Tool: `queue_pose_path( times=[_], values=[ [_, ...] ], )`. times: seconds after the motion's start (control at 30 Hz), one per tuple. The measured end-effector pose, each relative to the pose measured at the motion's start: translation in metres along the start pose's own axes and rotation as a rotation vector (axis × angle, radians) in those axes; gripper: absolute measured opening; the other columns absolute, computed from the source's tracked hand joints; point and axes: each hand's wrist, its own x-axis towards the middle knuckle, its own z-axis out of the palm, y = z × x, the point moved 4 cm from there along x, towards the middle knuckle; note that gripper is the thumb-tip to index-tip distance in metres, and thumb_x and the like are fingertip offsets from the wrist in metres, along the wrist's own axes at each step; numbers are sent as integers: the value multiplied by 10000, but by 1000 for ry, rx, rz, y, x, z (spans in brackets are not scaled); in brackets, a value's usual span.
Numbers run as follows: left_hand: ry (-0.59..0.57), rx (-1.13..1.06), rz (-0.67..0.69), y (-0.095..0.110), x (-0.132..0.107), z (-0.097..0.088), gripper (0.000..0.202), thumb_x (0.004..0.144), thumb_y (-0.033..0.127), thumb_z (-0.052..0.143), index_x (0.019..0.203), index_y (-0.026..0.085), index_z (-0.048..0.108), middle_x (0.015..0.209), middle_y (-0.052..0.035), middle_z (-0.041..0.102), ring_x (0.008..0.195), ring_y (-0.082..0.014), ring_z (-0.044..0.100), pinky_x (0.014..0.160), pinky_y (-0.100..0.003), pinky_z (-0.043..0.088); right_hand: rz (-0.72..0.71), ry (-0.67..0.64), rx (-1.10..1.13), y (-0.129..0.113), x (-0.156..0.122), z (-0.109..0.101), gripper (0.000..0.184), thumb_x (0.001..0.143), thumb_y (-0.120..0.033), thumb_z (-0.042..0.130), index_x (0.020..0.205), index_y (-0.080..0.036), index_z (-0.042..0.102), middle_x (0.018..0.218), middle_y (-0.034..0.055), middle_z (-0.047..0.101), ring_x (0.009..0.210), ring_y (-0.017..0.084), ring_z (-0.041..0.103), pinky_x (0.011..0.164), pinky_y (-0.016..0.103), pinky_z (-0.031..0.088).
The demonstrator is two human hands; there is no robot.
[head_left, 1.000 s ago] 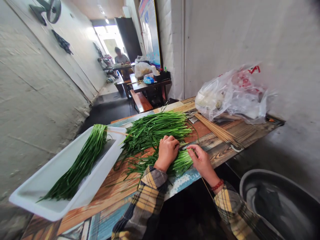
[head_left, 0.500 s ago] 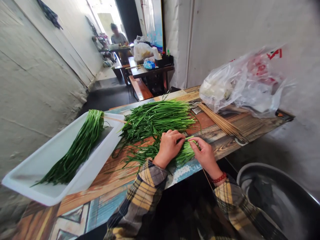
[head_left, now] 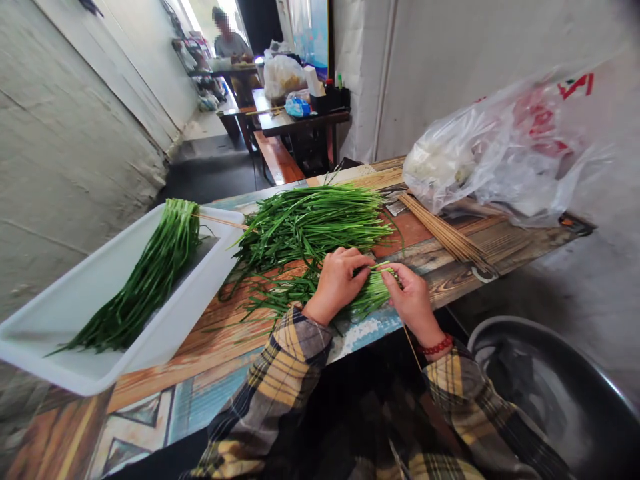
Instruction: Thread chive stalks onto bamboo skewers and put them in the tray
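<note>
My left hand (head_left: 341,280) is closed, thumb and fingers pinching the pale stem ends of a small bunch of garlic chives (head_left: 376,293) at the table's near edge. Facing it, my right hand (head_left: 410,297) pinches the same stem ends. A thin bamboo skewer (head_left: 413,347) sticks out below my right hand towards me; its upper part is hidden by the stems and fingers. Just beyond lies a large pile of garlic chives (head_left: 315,220). On the left, a white plastic tray (head_left: 95,293) holds a bunch of chives (head_left: 145,280) threaded on a skewer.
Loose bamboo skewers (head_left: 445,233) lie on the right of the wood-patterned table (head_left: 210,340), beside a clear plastic bag (head_left: 500,153). A large grey basin (head_left: 540,387) stands below at the right. Far back, a person (head_left: 233,47) sits at another table.
The view has shifted slightly. Both hands stay at the small bunch with their fingertips close together. More of the skewer shows below my right hand.
</note>
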Motion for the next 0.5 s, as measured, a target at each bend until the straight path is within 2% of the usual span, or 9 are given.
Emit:
queue_pose_path(
  times=[0.5],
  values=[
    [14, -27, -4, 0, 0, -1, 139, 829, 203, 580, 874, 238, 706, 832, -8, 663, 832, -175, 533, 777, -308, 394, -3, -19, -33, -5, 1, 0, 297, 888, -404, 488, 989, -189, 667, 729, 37, 682, 607, 170, 638, 481, 234, 451]
  ],
)
